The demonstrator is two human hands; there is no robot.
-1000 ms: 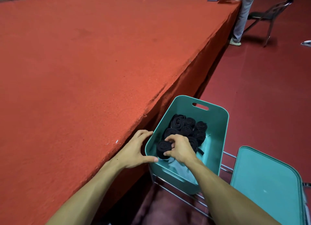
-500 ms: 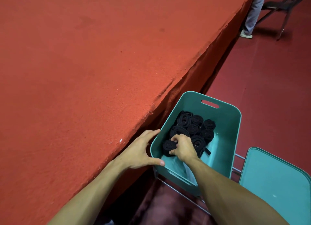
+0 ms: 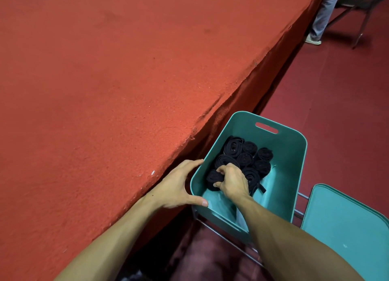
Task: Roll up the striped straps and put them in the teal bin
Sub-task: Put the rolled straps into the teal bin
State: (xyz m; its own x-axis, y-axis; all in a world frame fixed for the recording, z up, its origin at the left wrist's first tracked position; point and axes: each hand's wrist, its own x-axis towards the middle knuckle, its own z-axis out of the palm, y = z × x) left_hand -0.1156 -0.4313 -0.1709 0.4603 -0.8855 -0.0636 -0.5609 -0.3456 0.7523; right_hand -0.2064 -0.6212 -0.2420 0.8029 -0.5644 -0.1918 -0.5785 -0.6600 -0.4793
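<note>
The right hand (image 3: 233, 183) has curled tighter round the rolled strap (image 3: 211, 176), coil face up, in the corner of the bin (image 3: 284, 175) nearest the left hand (image 3: 176, 186), which holds the rim; other rolls (image 3: 244, 158) lie just beyond.

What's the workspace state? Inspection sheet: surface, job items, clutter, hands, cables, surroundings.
Surface: red table, covering worn along its edge.
Job's things: teal bin beside the table edge, on a wire rack; black rolled straps packed at its far end, stripes not discernible.
Clutter: teal panel, possibly a lid, right of the bin; loose strap end trailing off a roll.
Grippers: left hand grips the bin's near corner; right hand inside the bin, gripping a strap roll.
Cables: nothing seen.
Surroundings: red floor; person's leg and chair at the table's far end.
</note>
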